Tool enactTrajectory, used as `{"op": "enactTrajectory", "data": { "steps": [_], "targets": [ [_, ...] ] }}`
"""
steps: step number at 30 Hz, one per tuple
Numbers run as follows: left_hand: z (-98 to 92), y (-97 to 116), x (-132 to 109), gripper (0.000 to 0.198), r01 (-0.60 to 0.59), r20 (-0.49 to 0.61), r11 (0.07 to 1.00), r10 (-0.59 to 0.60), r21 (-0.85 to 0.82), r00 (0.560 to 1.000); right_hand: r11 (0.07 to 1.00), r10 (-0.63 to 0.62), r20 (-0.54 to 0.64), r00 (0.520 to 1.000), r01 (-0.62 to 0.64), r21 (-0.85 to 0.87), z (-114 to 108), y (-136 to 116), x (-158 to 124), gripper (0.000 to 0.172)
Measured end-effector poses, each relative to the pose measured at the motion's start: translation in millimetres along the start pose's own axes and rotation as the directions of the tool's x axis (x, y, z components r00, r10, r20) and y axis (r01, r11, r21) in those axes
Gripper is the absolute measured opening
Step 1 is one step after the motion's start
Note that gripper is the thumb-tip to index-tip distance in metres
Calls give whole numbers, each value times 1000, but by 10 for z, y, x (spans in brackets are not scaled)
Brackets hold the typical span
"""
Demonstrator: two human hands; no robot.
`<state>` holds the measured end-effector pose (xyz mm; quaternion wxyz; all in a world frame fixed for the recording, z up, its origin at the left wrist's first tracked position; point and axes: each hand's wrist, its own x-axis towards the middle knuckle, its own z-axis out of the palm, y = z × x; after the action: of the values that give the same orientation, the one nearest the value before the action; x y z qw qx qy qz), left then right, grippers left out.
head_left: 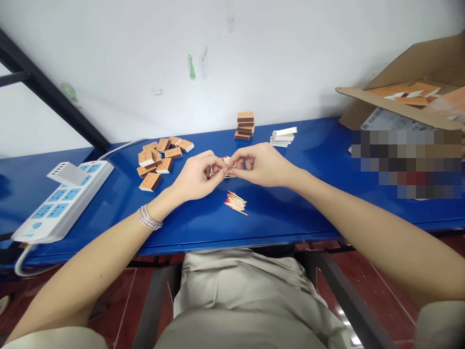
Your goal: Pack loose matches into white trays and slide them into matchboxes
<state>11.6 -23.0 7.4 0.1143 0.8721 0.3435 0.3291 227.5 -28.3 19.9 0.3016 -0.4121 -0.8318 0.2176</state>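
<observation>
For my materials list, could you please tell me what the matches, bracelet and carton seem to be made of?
Matches: probably wood, pale bare sticks with red tips.
Bracelet: likely metal, silvery and shiny.
Carton: apparently cardboard, matte brown with stiff flaps.

Passable behind left hand point(199, 177), between scattered matchboxes point(164, 166) and matchbox stack point(245, 125). Also open between white stack point(282, 137) and cardboard box point(395, 103), across bare tabletop point(317, 145). Blocked far left by power strip point(63, 207), at back by wall point(290, 53), front right by right forearm point(356, 213). Approachable from front, but obstructed by small match pile point(237, 201), then fingers point(239, 156).
</observation>
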Motion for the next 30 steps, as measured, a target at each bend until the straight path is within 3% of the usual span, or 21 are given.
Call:
{"op": "enactTrajectory", "data": {
  "steps": [5, 12, 21, 26, 30],
  "targets": [
    [11, 67, -22, 15, -57, -6, 998, 57, -38, 998, 1000, -4, 63, 998, 3, 22, 10, -40, -25, 22],
    [15, -38, 10, 18, 25, -18, 999, -25, 26, 1000, 975, 19, 291, 957, -82, 205, -83, -19, -43, 12],
    [7, -75, 24, 15, 87, 0, 989, -88, 119, 996, 987, -21, 340, 940, -35, 157, -55, -35, -58, 14],
    [13, -83, 27, 15, 90, 9, 988, -92, 126, 996, 995, -75, 422, 903, 40, 92, -142, -57, -56, 21],
    [13, -88, 25, 14, 81, 6, 989, -83, 125, 997, 998, -58, 316, 947, 63, -5, -171, -16, -28, 23]
  ]
}}
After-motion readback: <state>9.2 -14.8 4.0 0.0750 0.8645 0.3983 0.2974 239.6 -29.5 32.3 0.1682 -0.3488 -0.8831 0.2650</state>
